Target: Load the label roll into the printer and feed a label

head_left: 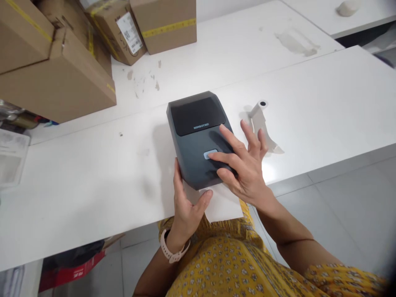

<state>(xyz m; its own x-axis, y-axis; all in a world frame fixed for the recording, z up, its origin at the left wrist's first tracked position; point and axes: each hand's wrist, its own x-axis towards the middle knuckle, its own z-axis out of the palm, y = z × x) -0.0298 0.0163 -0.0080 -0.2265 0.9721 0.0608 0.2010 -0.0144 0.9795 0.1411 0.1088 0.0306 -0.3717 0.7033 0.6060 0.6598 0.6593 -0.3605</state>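
A dark grey label printer [190, 150] with a glossy black panel marked NIIMBOT stands on the white table. My left hand [187, 212] grips its near left corner, fingers along the side and thumb at the front; part of the fingers is hidden. Above the printer, my right hand [249, 171] has its fingers spread, with the index fingertip on the light blue button [207, 154]. White paper [222, 206] extends from beneath the printer's front over the table edge. To the right of the printer lies a small paper roll [259, 113], its loose end partly unrolled behind my right fingers.
Cardboard boxes [168, 24] with yellow tape stand at the back left. A clear plastic container [14, 156] sits at the left edge of the table [77, 177]. Beneath the table on the left is a red item [74, 270]. A pale round object [348, 7] rests at the far right.
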